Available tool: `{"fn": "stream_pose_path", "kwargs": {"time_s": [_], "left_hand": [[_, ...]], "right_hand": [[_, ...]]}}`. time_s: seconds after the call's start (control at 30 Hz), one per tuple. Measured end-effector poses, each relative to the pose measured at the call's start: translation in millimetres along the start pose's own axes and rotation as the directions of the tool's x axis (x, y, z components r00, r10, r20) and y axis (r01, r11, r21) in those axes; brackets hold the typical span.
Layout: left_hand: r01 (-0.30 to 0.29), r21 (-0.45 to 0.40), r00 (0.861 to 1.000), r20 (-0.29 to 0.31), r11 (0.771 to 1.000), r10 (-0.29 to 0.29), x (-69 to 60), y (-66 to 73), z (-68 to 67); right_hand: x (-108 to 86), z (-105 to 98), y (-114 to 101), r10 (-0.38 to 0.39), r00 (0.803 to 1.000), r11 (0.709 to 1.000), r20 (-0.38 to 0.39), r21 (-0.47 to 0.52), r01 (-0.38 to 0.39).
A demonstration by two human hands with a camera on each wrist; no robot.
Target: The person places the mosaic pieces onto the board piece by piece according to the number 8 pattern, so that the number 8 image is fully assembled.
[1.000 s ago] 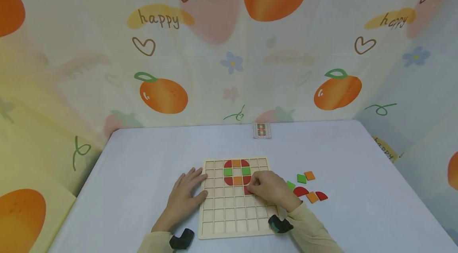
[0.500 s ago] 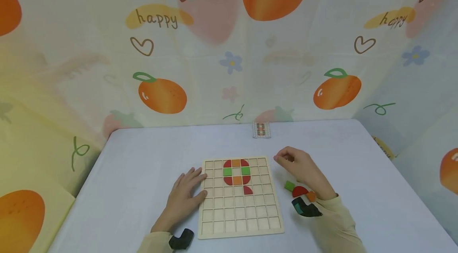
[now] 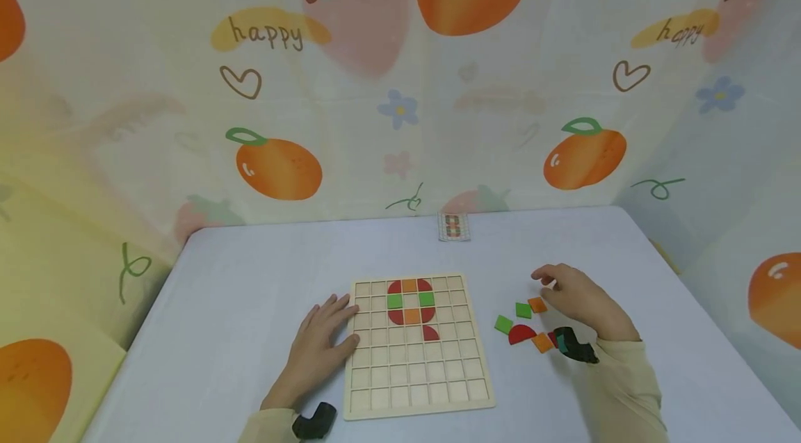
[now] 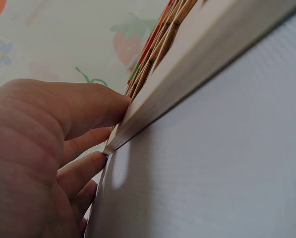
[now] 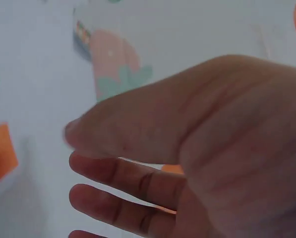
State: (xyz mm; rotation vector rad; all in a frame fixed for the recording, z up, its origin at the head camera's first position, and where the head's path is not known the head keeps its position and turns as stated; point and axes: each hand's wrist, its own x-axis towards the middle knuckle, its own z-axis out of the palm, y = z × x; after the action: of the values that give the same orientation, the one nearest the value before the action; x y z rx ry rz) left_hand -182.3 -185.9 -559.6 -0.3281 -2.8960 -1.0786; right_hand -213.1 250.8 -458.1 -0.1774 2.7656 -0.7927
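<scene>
Touching the board (image 3: 407, 368) at its left edge: left hand (image 3: 319, 349), fingers straight and spread apart. Right hand (image 3: 582, 300) raised above the table (image 3: 250, 269), fingers relaxed, unclamped. Just below its fingertips: an orange square (image 3: 537, 305) and a green square (image 3: 523, 311). Lower, left of its wrist: a red half-circle (image 3: 521, 334). Board lies between both hands, bearing coloured pieces (image 3: 412, 316); card (image 3: 453, 228) sits beyond, up-left of the right hand.
</scene>
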Motion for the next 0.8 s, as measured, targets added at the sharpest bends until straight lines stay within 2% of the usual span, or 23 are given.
{"fn": "stream_pose_path", "kwargs": {"time_s": [0.1,0.23,0.67,0.8], "left_hand": [[0.002,-0.003,1.000,-0.002,1.000,-0.002,0.0,-0.2,0.1],[-0.014,-0.002,1.000,-0.013,1.000,0.014,0.0,-0.9,0.7],[-0.008,-0.002,1.000,-0.008,1.000,0.008,-0.4,-1.3,0.4],[-0.009,-0.005,1.000,-0.001,1.000,0.009,-0.2,-1.1,-0.3]], "right_hand": [[1.6,0,10,0.038,0.997,0.999,0.060,-0.016,-0.037],[5.3,5,17,0.071,0.993,0.998,0.100,-0.002,-0.071],[11.1,16,24,0.046,0.996,0.998,0.077,-0.041,-0.043],[12.6,16,24,0.068,0.994,0.997,0.083,-0.026,-0.066]]}}
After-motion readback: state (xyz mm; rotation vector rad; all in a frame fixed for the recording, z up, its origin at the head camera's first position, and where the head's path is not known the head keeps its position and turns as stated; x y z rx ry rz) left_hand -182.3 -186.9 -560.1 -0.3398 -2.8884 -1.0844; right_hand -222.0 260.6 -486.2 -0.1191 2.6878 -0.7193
